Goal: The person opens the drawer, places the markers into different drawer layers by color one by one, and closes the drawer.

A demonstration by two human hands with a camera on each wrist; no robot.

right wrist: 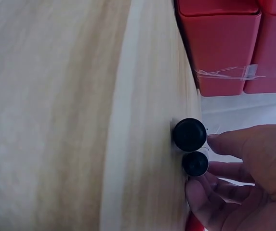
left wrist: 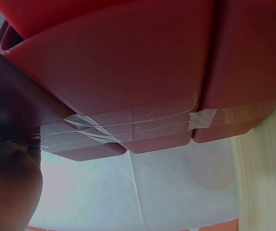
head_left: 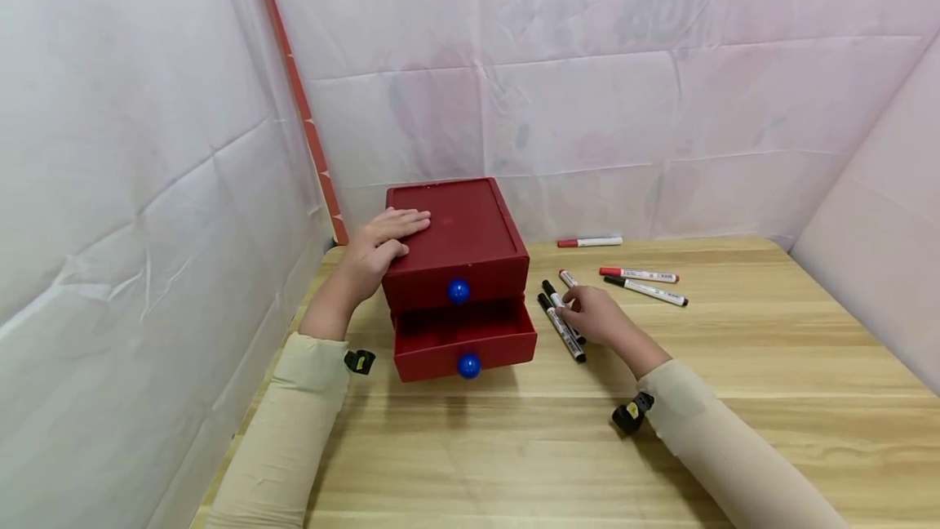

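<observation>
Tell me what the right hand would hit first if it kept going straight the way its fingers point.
The right hand points left toward the red drawer box. Its fingertips are already at the black-capped markers, so those come first; beyond them, probably the side of the open lower drawer, though depth is uncertain.

marker labels [head_left: 650, 291]: too small to read | lower drawer [head_left: 463, 339] contents: hidden | right hand [right wrist: 246, 168]: cut off by frame edge
</observation>
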